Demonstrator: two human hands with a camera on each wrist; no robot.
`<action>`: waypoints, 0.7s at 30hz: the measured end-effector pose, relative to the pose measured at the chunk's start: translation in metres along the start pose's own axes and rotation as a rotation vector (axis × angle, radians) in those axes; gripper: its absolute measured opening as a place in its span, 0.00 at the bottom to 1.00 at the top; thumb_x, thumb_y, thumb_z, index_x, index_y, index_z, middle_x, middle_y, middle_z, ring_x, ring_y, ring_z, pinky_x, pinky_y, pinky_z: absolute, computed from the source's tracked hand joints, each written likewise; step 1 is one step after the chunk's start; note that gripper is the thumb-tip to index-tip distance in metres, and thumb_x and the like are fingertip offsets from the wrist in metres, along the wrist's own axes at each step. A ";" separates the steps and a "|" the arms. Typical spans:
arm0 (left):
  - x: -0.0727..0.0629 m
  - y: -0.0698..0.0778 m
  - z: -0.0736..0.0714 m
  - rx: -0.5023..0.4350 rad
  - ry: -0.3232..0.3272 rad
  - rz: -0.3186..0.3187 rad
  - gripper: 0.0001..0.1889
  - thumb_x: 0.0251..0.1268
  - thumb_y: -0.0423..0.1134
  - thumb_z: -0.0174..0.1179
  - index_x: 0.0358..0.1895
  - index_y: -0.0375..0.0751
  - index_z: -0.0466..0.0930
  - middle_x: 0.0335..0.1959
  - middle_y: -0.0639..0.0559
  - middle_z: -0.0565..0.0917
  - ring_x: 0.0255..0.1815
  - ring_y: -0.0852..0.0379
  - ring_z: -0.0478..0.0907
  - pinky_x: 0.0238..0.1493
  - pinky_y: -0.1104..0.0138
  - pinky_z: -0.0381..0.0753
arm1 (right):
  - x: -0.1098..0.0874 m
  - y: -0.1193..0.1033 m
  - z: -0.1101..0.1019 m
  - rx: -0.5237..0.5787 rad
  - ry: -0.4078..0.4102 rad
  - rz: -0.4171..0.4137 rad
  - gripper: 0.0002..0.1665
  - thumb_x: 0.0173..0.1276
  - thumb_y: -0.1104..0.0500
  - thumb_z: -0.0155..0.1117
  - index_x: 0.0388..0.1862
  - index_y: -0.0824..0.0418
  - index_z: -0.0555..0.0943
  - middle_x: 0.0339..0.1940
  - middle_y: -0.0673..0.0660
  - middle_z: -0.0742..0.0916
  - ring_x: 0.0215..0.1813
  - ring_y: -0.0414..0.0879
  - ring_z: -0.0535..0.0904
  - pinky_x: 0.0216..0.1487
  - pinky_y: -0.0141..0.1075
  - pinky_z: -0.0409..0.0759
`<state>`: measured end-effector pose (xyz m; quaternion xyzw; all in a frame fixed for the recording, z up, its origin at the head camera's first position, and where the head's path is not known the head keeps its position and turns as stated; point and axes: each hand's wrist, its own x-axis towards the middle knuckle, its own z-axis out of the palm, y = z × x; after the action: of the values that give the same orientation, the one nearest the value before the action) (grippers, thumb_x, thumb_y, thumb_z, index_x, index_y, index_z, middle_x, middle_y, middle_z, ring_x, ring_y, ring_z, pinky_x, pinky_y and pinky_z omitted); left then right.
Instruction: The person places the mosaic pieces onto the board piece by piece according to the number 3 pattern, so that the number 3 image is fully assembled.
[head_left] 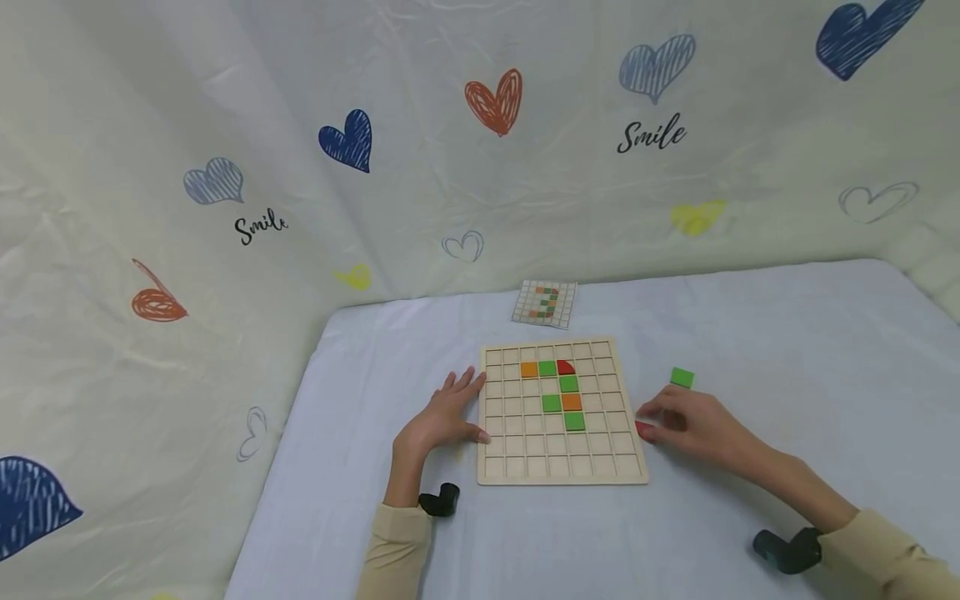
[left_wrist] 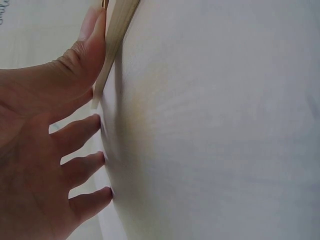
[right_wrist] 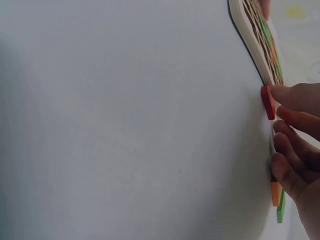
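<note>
A wooden grid board lies flat on the white-covered table. Set in its squares are several green tiles, two orange tiles and a red tile with a rounded corner. My left hand rests at the board's left edge with fingers spread, thumb at the rim. Just off the right edge, my right hand pinches another red tile between thumb and fingertips. Under that hand, the right wrist view shows a loose orange tile beside a green tile.
Behind the board lies a small pattern card printed with a grid and coloured squares. A loose green tile sits just beyond my right hand. A cloth with printed hearts hangs at the back and left of the table.
</note>
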<state>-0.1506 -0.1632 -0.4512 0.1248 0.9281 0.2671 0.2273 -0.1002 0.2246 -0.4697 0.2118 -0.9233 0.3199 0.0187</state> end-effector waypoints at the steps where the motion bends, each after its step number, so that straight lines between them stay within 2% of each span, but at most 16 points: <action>1: 0.000 0.000 0.000 -0.002 0.000 -0.001 0.54 0.53 0.41 0.78 0.83 0.46 0.55 0.86 0.46 0.49 0.87 0.40 0.36 0.84 0.42 0.41 | 0.000 0.000 0.000 0.000 -0.005 -0.001 0.13 0.56 0.62 0.81 0.40 0.56 0.90 0.34 0.43 0.85 0.33 0.34 0.71 0.31 0.27 0.74; 15: -0.001 0.001 0.000 -0.002 0.001 -0.002 0.54 0.53 0.41 0.78 0.83 0.46 0.55 0.86 0.46 0.49 0.87 0.40 0.36 0.84 0.42 0.41 | 0.001 -0.001 0.004 -0.009 -0.017 -0.008 0.12 0.53 0.68 0.79 0.35 0.57 0.88 0.32 0.44 0.82 0.32 0.34 0.70 0.29 0.27 0.73; 21: -0.001 0.000 0.000 -0.005 0.006 0.004 0.54 0.54 0.41 0.78 0.83 0.45 0.55 0.86 0.45 0.49 0.87 0.39 0.36 0.84 0.41 0.41 | 0.001 -0.003 0.003 -0.004 -0.052 0.012 0.15 0.53 0.69 0.78 0.36 0.54 0.85 0.34 0.43 0.84 0.36 0.36 0.74 0.37 0.29 0.80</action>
<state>-0.1503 -0.1635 -0.4507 0.1254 0.9279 0.2701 0.2243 -0.0993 0.2202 -0.4702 0.2143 -0.9253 0.3128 -0.0067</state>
